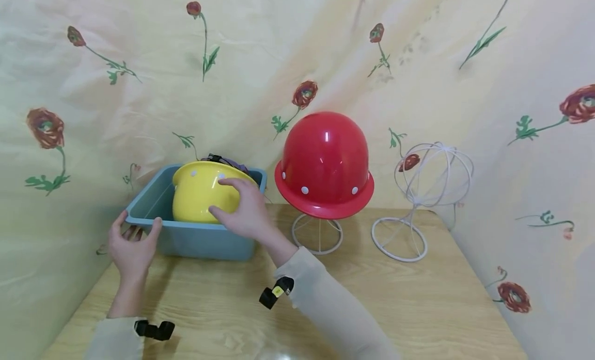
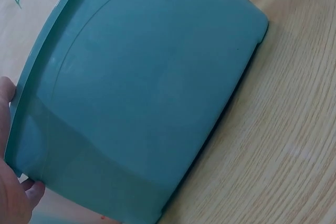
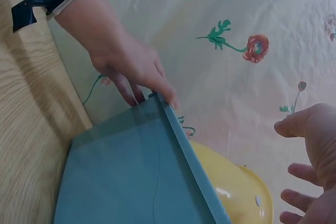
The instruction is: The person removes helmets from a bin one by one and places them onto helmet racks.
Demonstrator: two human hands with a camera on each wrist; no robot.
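Note:
A yellow hard hat (image 1: 200,197) sits dome-up in a blue-green plastic bin (image 1: 200,244) at the table's back left. My right hand (image 1: 219,196) is spread over the hat's right side, with the index finger on top and the thumb low. In the right wrist view its fingers (image 3: 296,171) are straight and apart beside the hat (image 3: 236,192), and contact is unclear. My left hand (image 1: 139,227) pinches the bin's front left corner, thumb over the rim and fingers on the outer wall. That grip also shows as the left hand (image 3: 144,93) on the bin (image 3: 131,171).
A red hard hat (image 1: 325,163) rests on a white wire stand (image 1: 317,235) just right of the bin. A second wire stand (image 1: 429,182) stands bare further right. Something dark with straps (image 1: 223,160) pokes up behind the yellow hat. Flowered cloth walls in the wooden table (image 1: 418,308).

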